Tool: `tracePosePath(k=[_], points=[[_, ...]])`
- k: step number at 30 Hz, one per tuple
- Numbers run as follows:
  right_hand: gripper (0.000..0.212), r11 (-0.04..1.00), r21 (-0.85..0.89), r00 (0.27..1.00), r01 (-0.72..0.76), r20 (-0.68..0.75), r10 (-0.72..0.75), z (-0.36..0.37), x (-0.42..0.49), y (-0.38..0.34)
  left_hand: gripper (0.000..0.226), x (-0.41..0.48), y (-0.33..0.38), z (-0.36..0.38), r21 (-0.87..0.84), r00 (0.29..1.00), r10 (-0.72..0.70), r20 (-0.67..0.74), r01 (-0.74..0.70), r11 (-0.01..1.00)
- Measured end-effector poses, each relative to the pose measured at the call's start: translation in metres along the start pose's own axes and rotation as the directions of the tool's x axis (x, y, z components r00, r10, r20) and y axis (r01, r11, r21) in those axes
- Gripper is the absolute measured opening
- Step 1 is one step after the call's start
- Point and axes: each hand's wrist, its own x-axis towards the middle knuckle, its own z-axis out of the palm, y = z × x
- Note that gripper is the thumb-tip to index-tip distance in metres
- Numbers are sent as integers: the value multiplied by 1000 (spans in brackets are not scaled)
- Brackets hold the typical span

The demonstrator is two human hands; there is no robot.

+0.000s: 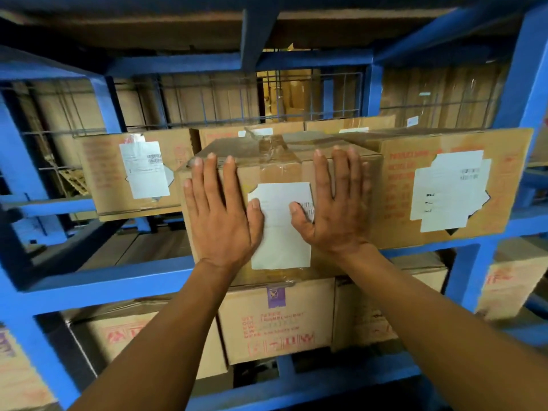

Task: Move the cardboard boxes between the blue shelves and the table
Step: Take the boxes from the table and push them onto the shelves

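Both the left hand (pixel 221 215) and right hand (pixel 341 209) lie flat, fingers (pixel 339 170) spread and gripping nothing, against the box (pixel 278 173), probably pushing it farther onto the blue shelf (pixel 118 277).

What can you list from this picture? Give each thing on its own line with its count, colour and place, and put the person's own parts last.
Blue shelves: one metal rack, blue, filling the view.
Middle box: one, brown, white label on its front, on the middle shelf level.
Left box: one, brown, white label, set further back.
Right box: one, brown, red print, white labels.
Lower boxes: at least three, brown, red print, on the shelf below.
Wire mesh: blue, behind the boxes.
Left hand: flat on the middle box's front.
Right hand: flat beside it.
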Motion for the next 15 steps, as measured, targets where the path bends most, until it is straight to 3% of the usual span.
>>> tracePosePath(k=[11,15], points=[[77,1000,-16,1000,-2,-19,2,36,0,16,73,5,3,37,23,996,73,49,-74,997],[76,999,-4,999,-34,-39,33,45,-11,10,66,1,-1,47,16,984,177,35,-177,984]])
